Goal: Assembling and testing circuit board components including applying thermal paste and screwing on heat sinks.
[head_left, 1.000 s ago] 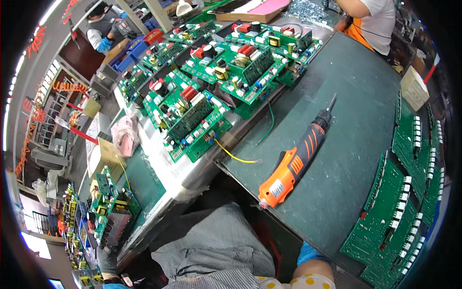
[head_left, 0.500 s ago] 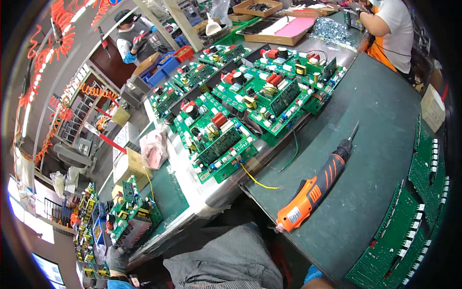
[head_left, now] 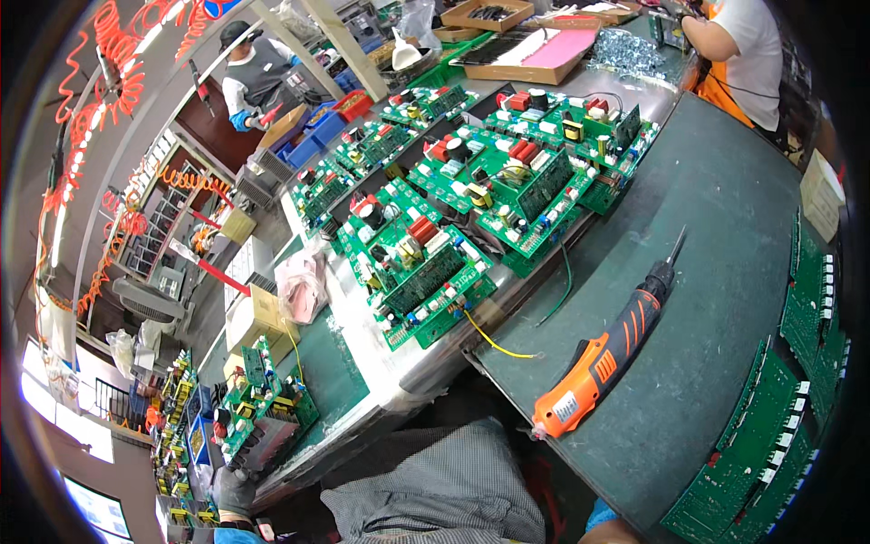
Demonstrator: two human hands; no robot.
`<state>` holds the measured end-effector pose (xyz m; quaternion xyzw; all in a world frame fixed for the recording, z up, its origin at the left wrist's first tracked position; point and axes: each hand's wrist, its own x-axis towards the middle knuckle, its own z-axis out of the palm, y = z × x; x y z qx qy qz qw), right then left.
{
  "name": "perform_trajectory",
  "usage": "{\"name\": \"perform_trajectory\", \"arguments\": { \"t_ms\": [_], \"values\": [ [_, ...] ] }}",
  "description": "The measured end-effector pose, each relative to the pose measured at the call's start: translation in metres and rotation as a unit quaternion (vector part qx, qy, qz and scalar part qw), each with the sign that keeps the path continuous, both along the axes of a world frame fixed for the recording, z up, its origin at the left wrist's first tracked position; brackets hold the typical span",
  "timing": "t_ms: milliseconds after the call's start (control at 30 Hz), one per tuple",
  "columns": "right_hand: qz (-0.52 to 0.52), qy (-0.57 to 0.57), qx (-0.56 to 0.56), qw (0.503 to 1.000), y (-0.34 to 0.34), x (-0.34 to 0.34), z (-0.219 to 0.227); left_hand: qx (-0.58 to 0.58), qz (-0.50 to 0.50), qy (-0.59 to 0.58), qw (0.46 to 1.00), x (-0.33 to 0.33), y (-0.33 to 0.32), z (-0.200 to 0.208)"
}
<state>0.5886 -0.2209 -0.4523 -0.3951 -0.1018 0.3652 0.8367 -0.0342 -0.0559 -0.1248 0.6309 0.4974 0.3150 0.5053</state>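
At the lower left, my left hand [head_left: 235, 492], in a grey glove, is closed at the near lower edge of a green circuit board [head_left: 265, 399]. This board carries yellow transformers, white connectors and a grey metal heat sink, and sits near the bench edge. Part of my fingers is hidden against the board. My right hand is out of sight; only a bit of blue sleeve [head_left: 600, 515] and forearm shows at the bottom edge. On the dark green mat to the right lies an orange and black electric screwdriver [head_left: 605, 361], its bit pointing away from me.
Several populated circuit boards [head_left: 426, 263] stand in rows on the middle bench. Bare-backed green boards [head_left: 757, 435] lean along the right side. A yellow wire [head_left: 497, 343] hangs over the mat. A cardboard box [head_left: 256, 319] stands behind my board. Two people work farther back.
The whole view has shifted slightly, so everything sits a little farther right. My left hand stays at the circuit board. The person at the back left has lowered a hand toward the bins.
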Motion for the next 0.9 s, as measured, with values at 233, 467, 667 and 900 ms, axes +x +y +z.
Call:
{"name": "perform_trajectory", "arguments": {
  "t_ms": [233,467,667,900],
  "values": [
    [0.012,0.037,0.027,0.999,-0.001,-0.005,-0.005,0.019,-0.019,0.014,1.000,0.017,-0.004,0.006],
    [0.024,0.065,0.064,0.996,0.004,-0.003,-0.001,0.007,0.001,0.007,1.000,0.008,0.002,0.002],
    [0.037,0.090,0.089,0.991,0.006,-0.004,0.000,0.004,0.015,-0.022,1.000,0.007,-0.001,-0.002],
    [0.055,0.115,0.115,0.985,0.012,0.001,0.004,-0.003,0.013,-0.011,1.000,0.016,-0.002,0.003]
  ]
}}
